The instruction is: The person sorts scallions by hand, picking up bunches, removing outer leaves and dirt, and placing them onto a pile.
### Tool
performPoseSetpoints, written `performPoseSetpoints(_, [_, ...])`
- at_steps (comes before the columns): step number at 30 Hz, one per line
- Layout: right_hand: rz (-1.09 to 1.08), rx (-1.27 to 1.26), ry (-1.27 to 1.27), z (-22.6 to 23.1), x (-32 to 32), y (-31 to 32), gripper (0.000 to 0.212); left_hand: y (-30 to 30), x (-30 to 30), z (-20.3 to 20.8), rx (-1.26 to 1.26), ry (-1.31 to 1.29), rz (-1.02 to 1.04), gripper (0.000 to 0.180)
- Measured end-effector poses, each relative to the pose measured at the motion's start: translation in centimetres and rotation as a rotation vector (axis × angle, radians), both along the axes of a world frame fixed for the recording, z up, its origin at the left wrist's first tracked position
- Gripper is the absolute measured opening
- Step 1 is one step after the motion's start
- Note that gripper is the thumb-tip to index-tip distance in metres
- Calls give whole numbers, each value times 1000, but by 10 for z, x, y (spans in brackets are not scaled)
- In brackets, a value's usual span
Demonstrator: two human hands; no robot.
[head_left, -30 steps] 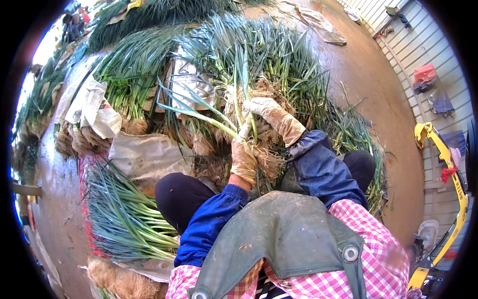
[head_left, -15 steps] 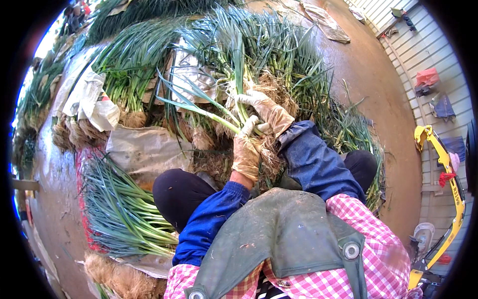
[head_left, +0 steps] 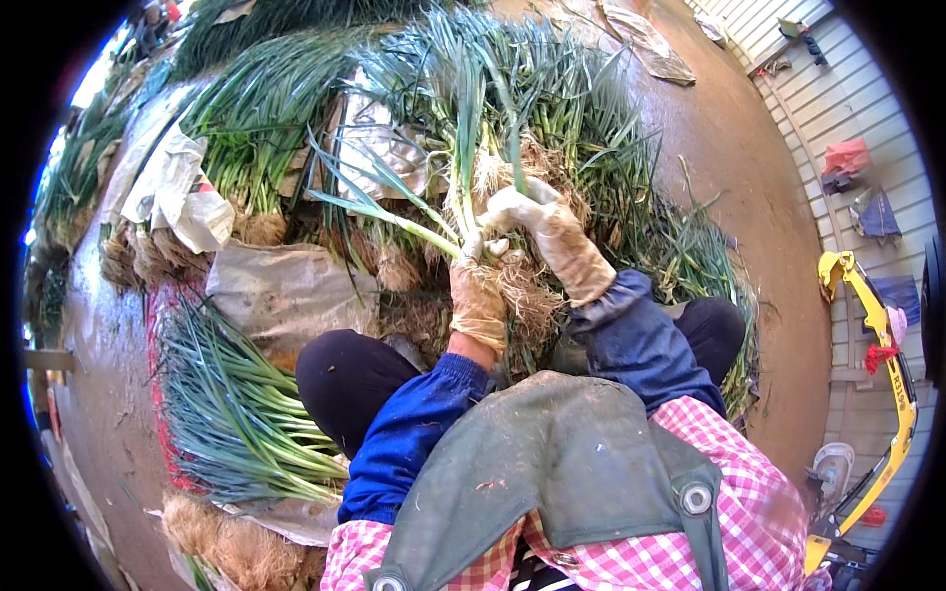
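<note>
"Cream-gloved, the right hand [head_left: 552,234] has drawn off from the left hand [head_left: 478,295]. Gripping what?"

"Apparently pinching one green leaf [head_left: 513,138], which looks parted from the spring onions [head_left: 434,239]; the left is closed round those, over the onion heap's [head_left: 601,128] near edge."

Bright daylight washes out the upper left edge; the wet floor [head_left: 91,305] glares, the ribbed wall [head_left: 823,108] bends, and black fills all 4 corners.
</note>
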State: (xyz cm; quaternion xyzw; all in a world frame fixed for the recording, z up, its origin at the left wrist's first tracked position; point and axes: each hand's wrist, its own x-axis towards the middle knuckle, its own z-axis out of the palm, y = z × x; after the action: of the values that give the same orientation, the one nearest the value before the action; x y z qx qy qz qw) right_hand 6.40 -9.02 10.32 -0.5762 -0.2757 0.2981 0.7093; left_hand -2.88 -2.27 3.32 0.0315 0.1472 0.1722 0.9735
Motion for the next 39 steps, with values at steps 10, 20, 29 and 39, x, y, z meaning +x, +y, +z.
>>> performPoseSetpoints(10, [-561,72,-67,61,40,-152,20,22,-14,44,57,-84,27,13])
performPoseSetpoints(20, [-226,-514,-134,27,33,-30,44,41,-25,49,164,-25,108,23])
performPoseSetpoints(29, [-11,-982,-952,-29,102,82,30,41,-11,26,53,72,65,9])
performPoseSetpoints(39, [-744,-849,-1100,104,127,25,29,48,-19,11,-64,46,64,16])
